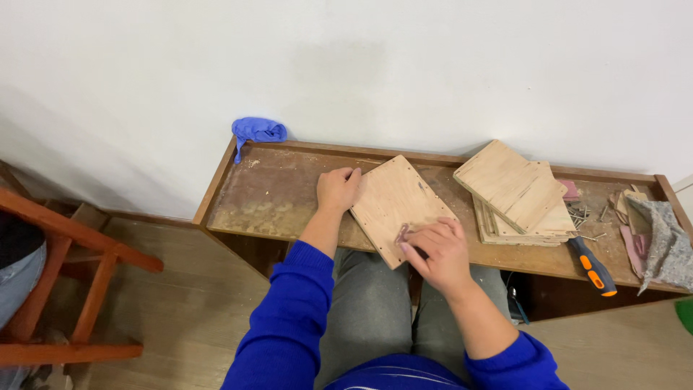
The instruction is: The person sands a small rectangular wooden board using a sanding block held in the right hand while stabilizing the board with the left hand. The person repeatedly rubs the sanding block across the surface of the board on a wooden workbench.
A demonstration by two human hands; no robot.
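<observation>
A long, narrow wooden worktop [274,195] with a raised rim stands against a plain white wall, over a pale wood floor; its surface is worn and stained.

The left hand [338,188] reaches forward from a blue sleeve and lies palm down, fingers loosely curled, pressing on the left edge of a plywood panel [393,198]. The right hand [439,249] is bent inward at the wrist, its fingers pinched on a small pinkish-brown scrap [402,233] held against the near corner of the panel.

The panel lies flat on the worktop between the two hands. It is rectangular and turned askew: its long axis runs from beside the right hand's fingers away and toward the wall, slanting a little to the right. Small holes dot its edges.

Beyond the right hand, to its right, sits a stack of similar plywood panels [516,188]. Further right are loose nails [581,217], a tool with an orange and black handle [593,267], and a patterned grey cloth [664,242]. Well past the left hand, at the far left corner of the worktop, lies a crumpled blue glove [258,131]. A reddish wooden chair [65,289] stands on the floor far to the left.
</observation>
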